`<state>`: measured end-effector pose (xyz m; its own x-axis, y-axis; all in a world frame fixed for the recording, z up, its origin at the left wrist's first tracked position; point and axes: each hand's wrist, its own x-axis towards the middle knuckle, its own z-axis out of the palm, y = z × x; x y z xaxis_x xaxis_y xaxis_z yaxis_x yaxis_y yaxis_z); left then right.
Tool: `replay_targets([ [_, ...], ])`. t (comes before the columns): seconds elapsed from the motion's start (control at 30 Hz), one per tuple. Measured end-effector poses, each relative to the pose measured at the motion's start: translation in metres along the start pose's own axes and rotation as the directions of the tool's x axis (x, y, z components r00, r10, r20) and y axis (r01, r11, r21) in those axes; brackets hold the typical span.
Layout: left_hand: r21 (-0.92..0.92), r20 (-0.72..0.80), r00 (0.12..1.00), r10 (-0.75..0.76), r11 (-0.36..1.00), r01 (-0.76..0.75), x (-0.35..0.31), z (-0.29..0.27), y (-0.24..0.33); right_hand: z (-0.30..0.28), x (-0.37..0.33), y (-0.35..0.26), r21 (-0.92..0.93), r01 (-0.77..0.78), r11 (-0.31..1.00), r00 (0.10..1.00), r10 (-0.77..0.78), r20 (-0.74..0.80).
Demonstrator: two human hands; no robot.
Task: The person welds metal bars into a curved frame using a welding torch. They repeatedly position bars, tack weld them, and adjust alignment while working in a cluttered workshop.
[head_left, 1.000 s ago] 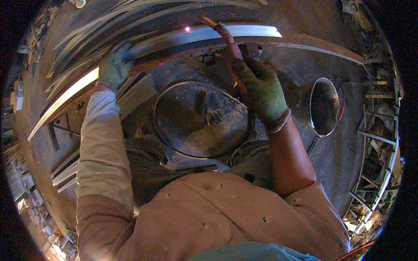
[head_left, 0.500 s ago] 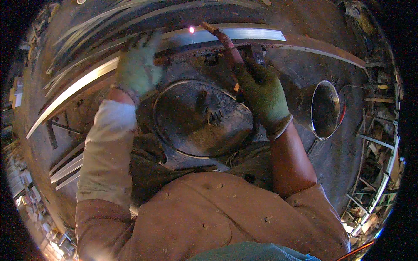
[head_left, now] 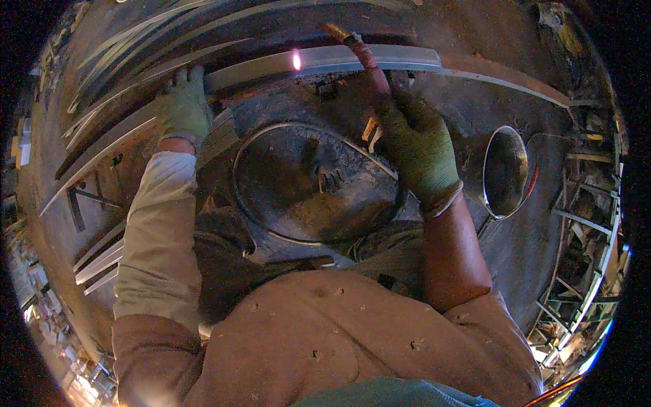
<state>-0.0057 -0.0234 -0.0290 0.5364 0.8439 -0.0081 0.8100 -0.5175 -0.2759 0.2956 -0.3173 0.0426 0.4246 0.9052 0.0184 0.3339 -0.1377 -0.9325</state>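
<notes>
My left hand, in a green glove, lies over the long metal bar, its fingers bent across the bar's far side. My right hand, also gloved, is closed around a welding torch. The torch has a reddish wrapped neck and a copper-coloured nozzle, which points up and left past the bar's far edge, apart from the glow. A small pinkish-white glowing spot shows on the bar between my hands. My right fingers are partly hidden behind the glove's back.
A round, dark metal disc with a raised rim lies in front of me. A bucket-like metal container stands to the right. Several long strips lie at the far left. Metal frames line the right edge.
My left hand has moved left and come to rest over the bar. The torch tip has shifted slightly up and right. Bright reflections on the bar have dimmed; the glowing spot looks taller.
</notes>
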Motion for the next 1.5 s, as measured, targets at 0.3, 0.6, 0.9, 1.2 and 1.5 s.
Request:
replay_targets([
  [0.3, -0.184, -0.134, 0.987, 0.089, 0.976, -0.113, 0.007, 0.003, -0.023, -0.002, -0.002, -0.011, 0.065, -0.082, 0.995, 0.997, 0.082, -0.001],
  [0.6, -0.306, -0.373, 0.903, 0.215, 0.89, -0.338, 0.009, 0.009, -0.037, 0.001, 0.0, -0.009, 0.082, -0.12, 0.989, 0.993, 0.118, 0.029],
  [0.9, -0.19, -0.275, 0.945, 0.175, 0.954, -0.232, 0.019, 0.009, -0.031, 0.006, 0.002, -0.005, 0.101, -0.028, 0.995, 1.0, 0.028, 0.003],
  [1.2, -0.119, -0.225, 0.956, 0.19, 0.968, -0.221, -0.001, -0.05, 0.009, 0.009, 0.002, -0.017, 0.023, -0.152, 0.988, 0.988, 0.152, 0.001],
  [1.5, -0.832, -0.239, 0.851, 0.467, 0.354, -0.428, -0.077, -0.127, 0.117, 0.015, -0.005, -0.025, -0.068, -0.205, 0.976, 0.977, 0.208, 0.039],
])
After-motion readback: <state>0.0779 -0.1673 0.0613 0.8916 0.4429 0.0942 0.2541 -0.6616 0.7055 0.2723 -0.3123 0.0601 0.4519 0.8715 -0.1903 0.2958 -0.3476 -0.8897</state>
